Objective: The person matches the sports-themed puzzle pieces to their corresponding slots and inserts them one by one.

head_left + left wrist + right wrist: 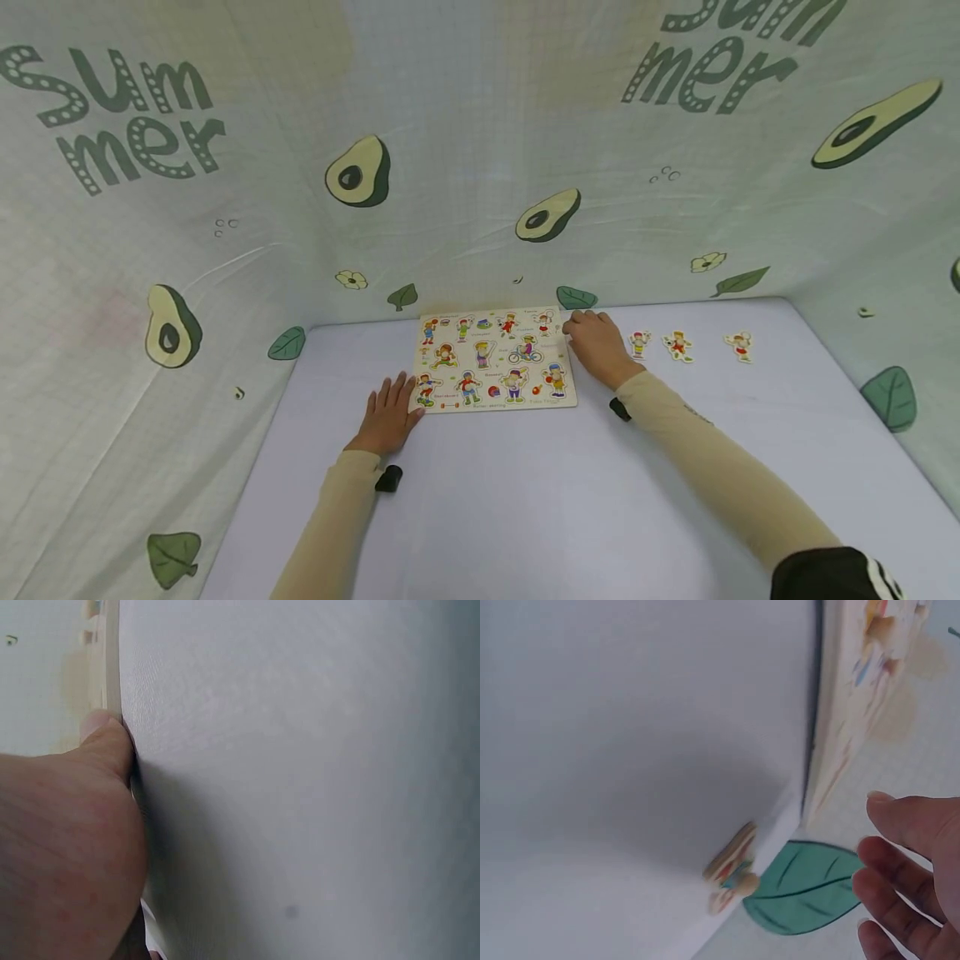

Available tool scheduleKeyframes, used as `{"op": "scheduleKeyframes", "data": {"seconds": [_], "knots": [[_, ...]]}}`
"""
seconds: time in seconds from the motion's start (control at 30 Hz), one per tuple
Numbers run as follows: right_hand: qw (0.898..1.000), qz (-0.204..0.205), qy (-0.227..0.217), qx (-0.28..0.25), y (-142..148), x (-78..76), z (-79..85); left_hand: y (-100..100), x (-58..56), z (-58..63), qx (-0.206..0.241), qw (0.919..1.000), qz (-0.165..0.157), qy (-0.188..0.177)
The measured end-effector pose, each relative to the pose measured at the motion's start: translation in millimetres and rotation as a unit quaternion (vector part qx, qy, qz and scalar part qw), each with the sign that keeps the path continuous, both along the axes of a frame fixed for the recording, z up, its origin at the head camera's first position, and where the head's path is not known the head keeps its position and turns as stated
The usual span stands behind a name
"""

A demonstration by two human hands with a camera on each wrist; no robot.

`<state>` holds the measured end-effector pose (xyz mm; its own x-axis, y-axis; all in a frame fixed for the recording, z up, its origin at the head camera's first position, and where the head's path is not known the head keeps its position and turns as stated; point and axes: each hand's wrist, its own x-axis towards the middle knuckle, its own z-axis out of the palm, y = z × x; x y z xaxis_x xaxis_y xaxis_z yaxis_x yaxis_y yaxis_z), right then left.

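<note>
A wooden knobbed puzzle board point(540, 407) with sporty cartoon figures lies flat at the table's back edge. My left hand point(386, 417) rests flat beside its left edge, fingers spread, thumb against the board's side in the left wrist view. Close to the board's upper right corner is my right hand point(597, 343). In the right wrist view its fingers point(891, 889) are loosely bent, with nothing between them. To its right lie three loose figure pieces: one in a pink top point(639, 343), one in red and yellow point(678, 345), and one in red and white point(740, 346).
A white-covered table point(495, 508) carries everything. Behind it hangs a pale curtain point(450, 242) printed with avocados, leaves and lettering, which meets the table's back edge and both sides.
</note>
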<state>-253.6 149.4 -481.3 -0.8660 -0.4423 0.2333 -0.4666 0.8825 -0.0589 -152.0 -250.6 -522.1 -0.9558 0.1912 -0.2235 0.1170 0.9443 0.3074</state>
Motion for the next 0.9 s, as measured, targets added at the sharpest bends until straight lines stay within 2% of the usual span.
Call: {"op": "scheduleKeyframes", "data": {"seconds": [0.2,0.37,0.57,0.9], "knots": [[1.0,-0.012,-0.018,0.004,16.1,-2.3,-6.8,-2.2,-1.6,-4.5,-0.002,1.0,-0.002,0.006],[0.999,-0.022,-0.032,0.011,23.9,-4.2,-11.9,-0.9,-0.2,-1.1,0.007,1.0,0.0,0.007],[0.998,-0.034,-0.051,0.016,25.9,-6.7,-17.3,0.0,0.2,0.0,0.006,0.9999,0.001,0.009],[0.996,-0.062,-0.056,0.012,26.7,-8.0,-20.8,-2.3,-2.5,-5.9,0.003,0.9999,0.0,0.013]]}}
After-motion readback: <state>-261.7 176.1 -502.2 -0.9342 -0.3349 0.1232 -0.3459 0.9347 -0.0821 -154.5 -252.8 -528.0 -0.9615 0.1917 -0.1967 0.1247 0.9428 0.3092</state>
